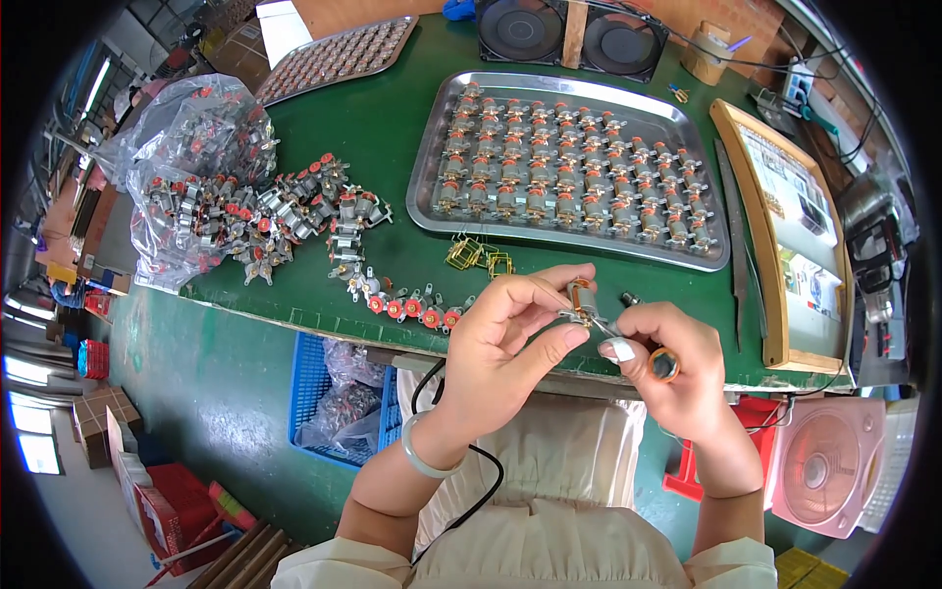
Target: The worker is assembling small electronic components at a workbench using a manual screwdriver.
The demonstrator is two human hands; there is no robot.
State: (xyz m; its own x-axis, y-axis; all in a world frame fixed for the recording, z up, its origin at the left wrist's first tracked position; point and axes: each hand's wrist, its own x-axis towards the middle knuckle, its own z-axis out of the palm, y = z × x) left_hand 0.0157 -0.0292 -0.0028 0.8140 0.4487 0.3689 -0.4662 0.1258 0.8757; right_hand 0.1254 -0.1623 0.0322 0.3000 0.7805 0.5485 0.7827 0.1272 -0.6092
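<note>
Over the bench's front edge, my left hand [515, 344] pinches a small metal cylindrical part [582, 297], which looks like a small motor, between thumb and fingers. My right hand [677, 368] is closed on a slim metal tool [606, 327] whose tip meets the part's lower end; the fingers hide its kind. An orange ring [664, 365] shows by the right fingers. Left of my left hand runs a row of similar parts with red discs [412, 308]. Yellow wire frames [478, 254] lie behind it. A small dark metal piece [630, 298] sits beyond my right hand.
A metal tray [424, 211] of upright parts stands behind my hands, another tray [339, 79] at far left. A plastic bag [157, 231] spills more parts. Two black fans [520, 29] stand at the back, a wooden frame [775, 324] at right, a blue crate [306, 393] below.
</note>
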